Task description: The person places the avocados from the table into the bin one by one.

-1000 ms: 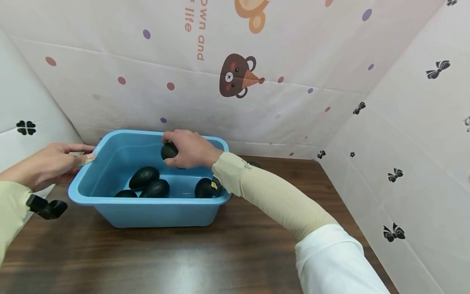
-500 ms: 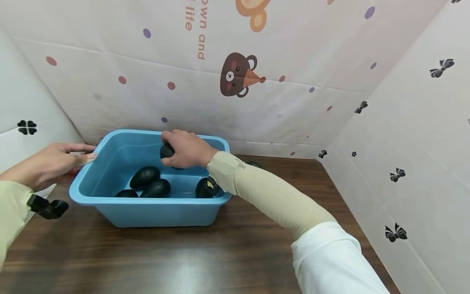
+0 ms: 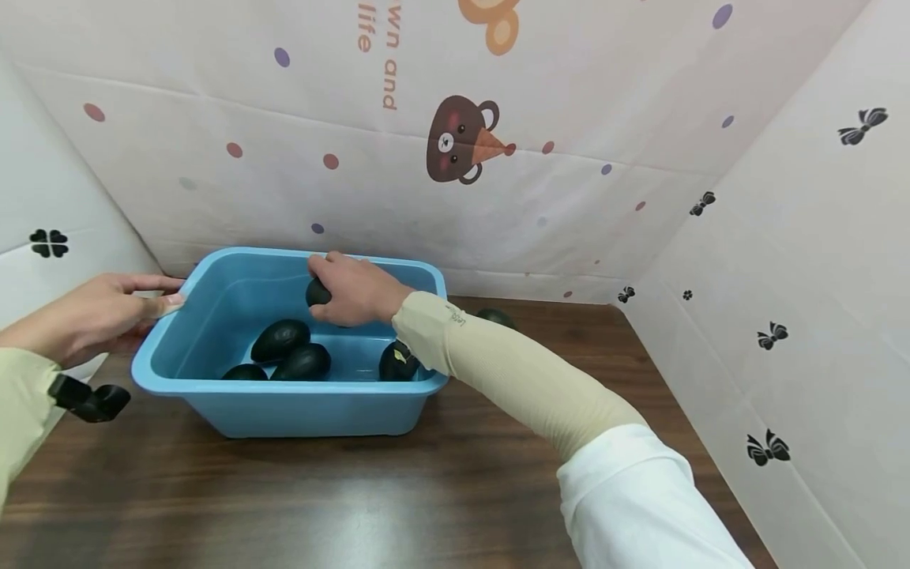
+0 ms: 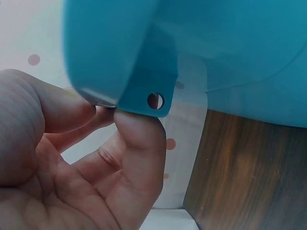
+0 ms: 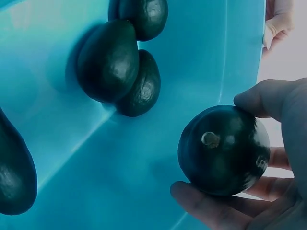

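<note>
A: Any writing that can be read?
B: Orange letters on the backdrop [image 3: 398,158], running sideways: "life" and "wn and", cut off by the top edge.
A: And the sleeve [image 3: 498,363]?
B: A small mark near its cuff, too tiny to read.

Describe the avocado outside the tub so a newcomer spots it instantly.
Find the blue tub on the dark wooden table. Behind its far right corner, past the right sleeve, a dark avocado lies on the wood. It is the only one outside the tub.
</note>
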